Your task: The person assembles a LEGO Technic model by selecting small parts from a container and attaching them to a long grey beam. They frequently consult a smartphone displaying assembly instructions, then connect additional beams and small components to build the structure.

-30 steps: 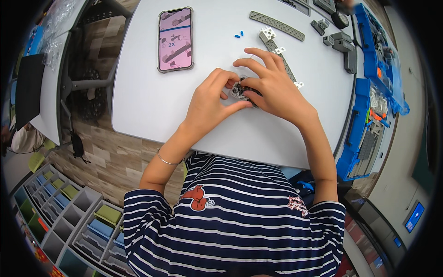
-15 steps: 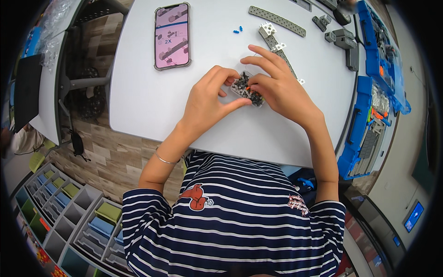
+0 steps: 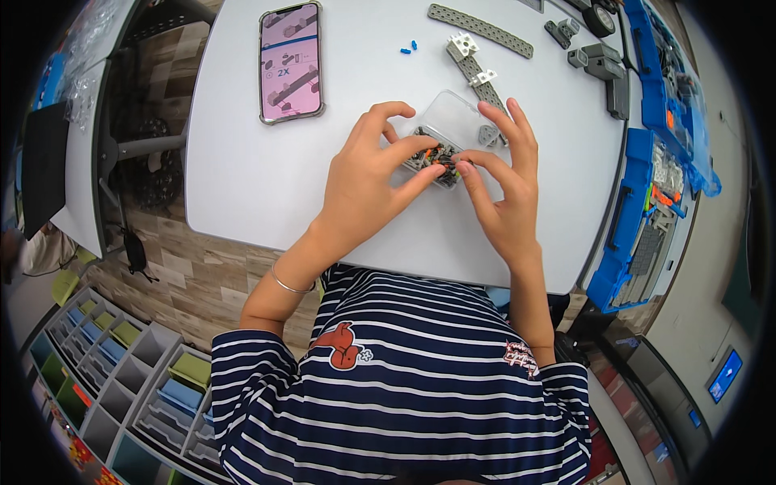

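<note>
A small clear plastic box (image 3: pixel 431 179) full of black, grey and orange connector pegs (image 3: pixel 436 153) stands on the white table, its transparent lid (image 3: pixel 447 113) tipped back. My left hand (image 3: pixel 360 174) reaches over it from the left, thumb and index finger apart above the pegs. At the box's right side, my right hand (image 3: pixel 509 190) has thumb and index finger pinched together, its other fingers raised. Whatever lies in that pinch is too small to make out. Beyond the box is a grey perforated beam (image 3: pixel 478 79) with white blocks (image 3: pixel 462 46) attached.
A phone (image 3: pixel 292 65) with a picture of building steps lies at the left. Two blue pegs (image 3: pixel 410 48) and another long grey beam (image 3: pixel 481 31) are farther back. Grey motor-like blocks (image 3: pixel 602 65) and open blue cases (image 3: pixel 626 218) of parts line the right side.
My right hand has drawn back to the right, uncovering the box's raised lid. My left thumb and index finger have moved in over the pegs.
</note>
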### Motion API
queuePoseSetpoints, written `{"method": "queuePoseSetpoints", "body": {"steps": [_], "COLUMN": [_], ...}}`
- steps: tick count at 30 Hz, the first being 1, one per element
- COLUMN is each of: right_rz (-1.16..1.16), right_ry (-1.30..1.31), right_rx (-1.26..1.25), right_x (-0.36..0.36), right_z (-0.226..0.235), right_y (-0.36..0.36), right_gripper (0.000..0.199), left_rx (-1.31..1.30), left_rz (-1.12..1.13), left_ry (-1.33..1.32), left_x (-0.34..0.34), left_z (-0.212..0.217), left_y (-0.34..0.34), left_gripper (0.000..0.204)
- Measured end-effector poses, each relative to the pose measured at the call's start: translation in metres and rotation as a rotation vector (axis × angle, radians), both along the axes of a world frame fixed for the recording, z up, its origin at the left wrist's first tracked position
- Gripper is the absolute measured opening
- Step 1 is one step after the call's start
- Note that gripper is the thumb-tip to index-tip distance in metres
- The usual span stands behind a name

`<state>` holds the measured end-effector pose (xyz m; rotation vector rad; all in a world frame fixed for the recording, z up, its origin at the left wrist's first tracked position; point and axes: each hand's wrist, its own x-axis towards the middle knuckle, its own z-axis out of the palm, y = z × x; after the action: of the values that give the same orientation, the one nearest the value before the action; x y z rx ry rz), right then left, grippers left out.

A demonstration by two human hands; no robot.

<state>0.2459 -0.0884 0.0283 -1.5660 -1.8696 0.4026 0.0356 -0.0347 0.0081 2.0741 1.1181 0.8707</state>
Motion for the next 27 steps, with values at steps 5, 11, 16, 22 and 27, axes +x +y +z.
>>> {"method": "queuePoseSetpoints", "body": {"steps": [5, 11, 16, 22, 27], "right_rz": [-0.069, -0.111, -0.141, -0.146, -0.151], "right_ry": [-0.037, -0.035, -0.049, 0.006, 0.033], "right_rx": [0.039, 0.052, 0.058, 0.048, 0.062], "right_x": [-0.014, 0.001, 0.009, 0.007, 0.010], "right_z": [-0.013, -0.009, -0.010, -0.017, -0.021], "right_y": [-0.006, -0.010, -0.013, -0.016, -0.017], "right_gripper": [0.013, 0.017, 0.015, 0.016, 0.016], "left_rx": [-0.003, 0.046, 0.079, 0.057, 0.039], "left_rz": [0.012, 0.040, 0.044, 0.052, 0.071], "left_ry": [0.061, 0.095, 0.111, 0.180, 0.182], "left_x": [0.014, 0.018, 0.027, 0.036, 0.040], "left_z": [0.002, 0.003, 0.004, 0.009, 0.008], "left_y": [-0.002, -0.002, -0.001, -0.001, 0.001], "left_gripper": [0.033, 0.027, 0.023, 0.020, 0.018]}}
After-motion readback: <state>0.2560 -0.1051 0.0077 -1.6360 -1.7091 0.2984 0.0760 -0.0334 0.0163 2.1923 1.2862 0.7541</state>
